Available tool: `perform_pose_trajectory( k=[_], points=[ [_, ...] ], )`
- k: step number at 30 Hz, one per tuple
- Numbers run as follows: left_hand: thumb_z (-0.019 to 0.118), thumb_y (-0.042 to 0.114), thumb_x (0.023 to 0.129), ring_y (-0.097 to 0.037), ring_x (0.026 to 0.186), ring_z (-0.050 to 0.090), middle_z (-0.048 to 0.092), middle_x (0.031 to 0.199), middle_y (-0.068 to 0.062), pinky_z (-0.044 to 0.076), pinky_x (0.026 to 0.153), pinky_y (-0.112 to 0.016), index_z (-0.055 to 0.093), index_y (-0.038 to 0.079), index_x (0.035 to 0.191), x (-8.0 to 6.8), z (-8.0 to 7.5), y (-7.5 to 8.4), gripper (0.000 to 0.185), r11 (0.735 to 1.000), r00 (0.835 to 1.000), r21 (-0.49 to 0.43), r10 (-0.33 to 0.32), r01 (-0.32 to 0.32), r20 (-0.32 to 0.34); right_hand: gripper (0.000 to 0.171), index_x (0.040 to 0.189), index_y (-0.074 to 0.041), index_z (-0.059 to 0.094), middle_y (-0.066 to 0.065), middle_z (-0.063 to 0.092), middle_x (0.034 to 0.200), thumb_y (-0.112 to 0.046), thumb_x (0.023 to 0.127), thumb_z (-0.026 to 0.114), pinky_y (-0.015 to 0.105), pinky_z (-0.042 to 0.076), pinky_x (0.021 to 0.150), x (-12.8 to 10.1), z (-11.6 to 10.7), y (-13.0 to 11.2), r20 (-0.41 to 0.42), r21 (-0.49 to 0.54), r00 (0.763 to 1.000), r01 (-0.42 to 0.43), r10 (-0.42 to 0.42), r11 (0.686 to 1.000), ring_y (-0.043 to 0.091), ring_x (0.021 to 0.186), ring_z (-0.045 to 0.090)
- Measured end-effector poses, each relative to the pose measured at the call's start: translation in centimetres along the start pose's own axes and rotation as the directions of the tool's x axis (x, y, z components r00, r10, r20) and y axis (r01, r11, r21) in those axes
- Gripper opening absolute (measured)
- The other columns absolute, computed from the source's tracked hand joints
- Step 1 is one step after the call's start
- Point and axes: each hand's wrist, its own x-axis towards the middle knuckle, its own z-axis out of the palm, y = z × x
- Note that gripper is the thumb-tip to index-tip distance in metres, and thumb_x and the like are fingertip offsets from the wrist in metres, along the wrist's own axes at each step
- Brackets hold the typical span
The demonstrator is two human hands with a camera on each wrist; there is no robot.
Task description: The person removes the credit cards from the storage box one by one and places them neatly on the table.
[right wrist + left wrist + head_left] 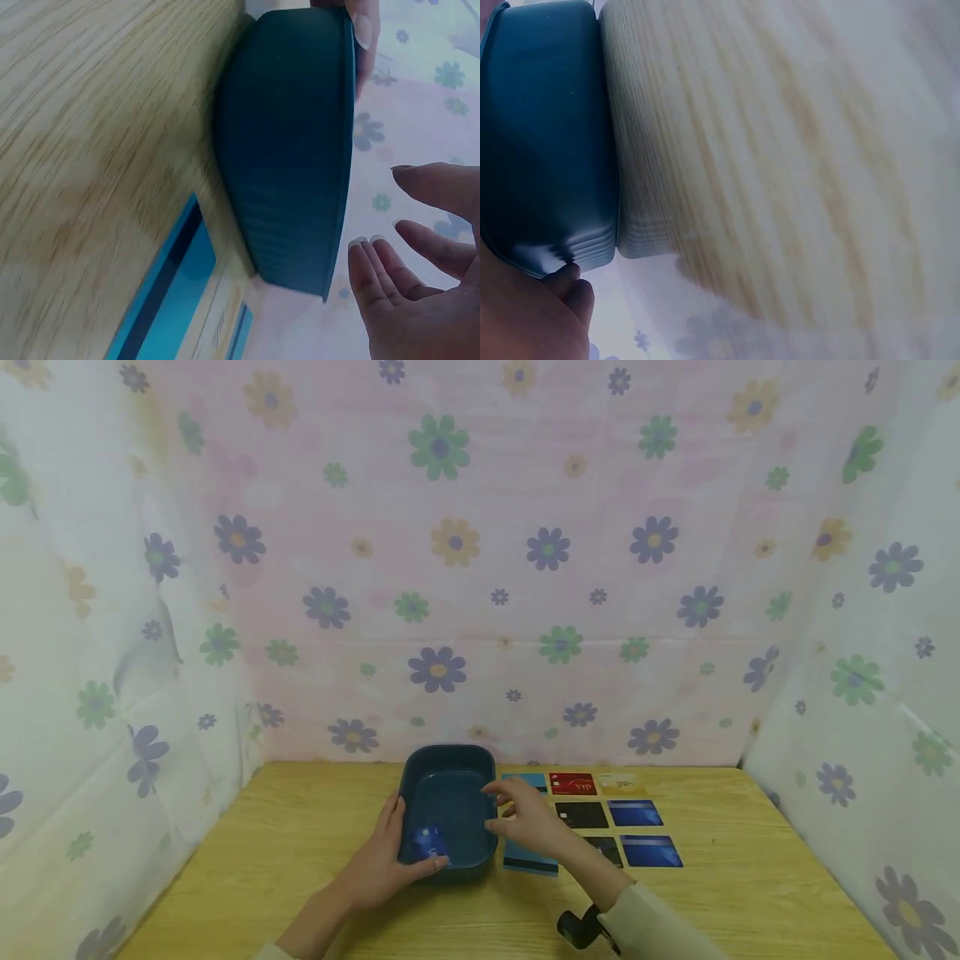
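Dark teal plastic tub [448, 802], oblong with rounded corners, sits on the light wooden table [300, 860] near its back edge, just left of the laid-out cards. From my remote seat I see a blue card [427, 843] lying inside the tub at its near left corner. My left hand [382, 864] holds the tub by its left wall and near rim: the fingers lie along the outside of the left wall and the thumb hooks over the near rim just beside the blue card. In the left wrist view the tub's outer wall [547, 142] fills the left side, with one fingertip touching its lower edge. My right hand [528, 817] hovers at the tub's right rim, fingers spread and relaxed, gripping nothing; in the right wrist view its fingertips [367, 259] lie just beside the rim [346, 150] without clearly touching it. Under that hand, a light blue card with a dark stripe [530, 858] lies on the table against the tub's right side. Further right lie a red card [573, 784], a black card [581, 815] and two dark blue cards [634, 812] in rows. Flowered fabric [480, 568] hangs behind and at both sides.
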Motion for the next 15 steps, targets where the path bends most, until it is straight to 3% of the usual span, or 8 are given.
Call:
perform_pose_trajectory(
  k=[6,11,15],
  points=[
    [0.072,0.072,0.082,-0.049,0.148,0.028,-0.007,0.171,-0.016,0.038,0.109,-0.066,0.001,0.004,0.164,0.1,-0.1,0.0,0.128,1.000,1.000,0.000,-0.004,0.004,0.012,0.043,0.134,0.004,0.059,0.023,0.058,0.127,-0.004,0.094,0.072,0.048,0.055,0.091,1.4,1.6,-0.4,0.038,0.004,0.999,0.006,-0.006,1.000,0.040,0.113,0.061],
    [0.072,0.071,0.083,-0.050,0.149,0.025,-0.009,0.171,-0.015,0.036,0.110,-0.066,-0.001,0.004,0.164,0.1,-0.1,0.0,0.128,1.000,1.000,-0.014,-0.003,0.003,0.020,0.048,0.137,0.001,0.058,0.023,0.055,0.131,-0.003,0.092,0.073,0.040,0.058,0.088,2.6,3.2,-1.0,0.100,-0.022,0.994,-0.042,0.044,0.999,0.036,0.113,0.063],
    [0.072,0.070,0.083,-0.050,0.150,0.023,-0.010,0.171,-0.015,0.035,0.111,-0.067,-0.002,0.003,0.164,0.1,-0.1,0.0,0.128,1.000,1.000,-0.023,0.002,-0.002,0.023,0.057,0.141,-0.001,0.055,0.018,0.055,0.132,-0.005,0.089,0.078,0.039,0.057,0.088,3.7,4.3,-1.4,0.154,-0.100,0.982,-0.094,0.109,0.990,0.034,0.115,0.063]
  ],
)
